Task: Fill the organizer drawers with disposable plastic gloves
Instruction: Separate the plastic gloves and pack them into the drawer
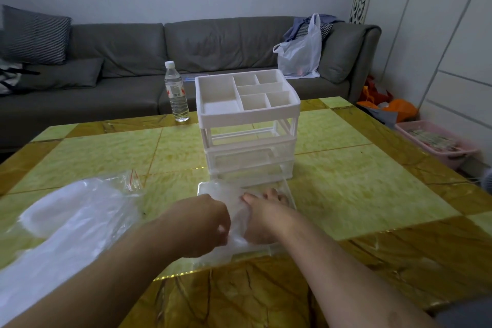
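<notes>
Just in front of the organizer [249, 125], on the table [359, 194], a clear drawer [288, 196] lies pulled out, and the thin plastic gloves [237, 221] are inside it, bunched under both hands. The left hand [202, 224] has its fingers curled and seems to pinch the near edge of the gloves; the right hand [263, 218] lies on top with the fingers rather straight, pressing the film down into the drawer. I think the step now is to flatten and tuck the gloves so that the drawer can slide back. To do it well, the pressing hand should push the air out toward the organizer, while the other hand folds the loose edge inside the near wall, because some film appears to hang over that wall and could catch in the empty slot of the frame. To the left of the organizer, nearer to the person, a big transparent bag [69, 221] holds more gloves, I suppose. Behind the organizer, to its left, stands a water bottle [177, 93].
</notes>
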Action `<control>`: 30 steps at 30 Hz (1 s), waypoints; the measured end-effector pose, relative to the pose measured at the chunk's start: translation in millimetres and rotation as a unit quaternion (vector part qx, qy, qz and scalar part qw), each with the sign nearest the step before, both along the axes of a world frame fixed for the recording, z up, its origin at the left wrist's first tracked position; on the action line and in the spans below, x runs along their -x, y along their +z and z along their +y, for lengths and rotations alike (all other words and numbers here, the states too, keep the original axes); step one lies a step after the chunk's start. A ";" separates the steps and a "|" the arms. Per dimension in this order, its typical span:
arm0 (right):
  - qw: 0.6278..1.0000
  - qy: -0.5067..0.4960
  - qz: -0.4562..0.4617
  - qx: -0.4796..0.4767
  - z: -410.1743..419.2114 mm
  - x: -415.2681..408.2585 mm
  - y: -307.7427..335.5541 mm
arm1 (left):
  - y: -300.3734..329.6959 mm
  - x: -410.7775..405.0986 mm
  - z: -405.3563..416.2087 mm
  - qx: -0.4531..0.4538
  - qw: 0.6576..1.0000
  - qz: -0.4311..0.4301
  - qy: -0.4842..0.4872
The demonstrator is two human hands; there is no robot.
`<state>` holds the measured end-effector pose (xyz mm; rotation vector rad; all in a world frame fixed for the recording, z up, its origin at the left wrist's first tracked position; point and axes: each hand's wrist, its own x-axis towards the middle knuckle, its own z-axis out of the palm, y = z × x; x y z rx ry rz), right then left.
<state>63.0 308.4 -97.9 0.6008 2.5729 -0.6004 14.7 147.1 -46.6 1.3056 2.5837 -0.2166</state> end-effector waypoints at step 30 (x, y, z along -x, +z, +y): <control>0.999 -0.010 0.036 0.014 -1.0 -4.3 0.2 | -39.2 0.0 44.4 0.055 0.984 0.000 0.172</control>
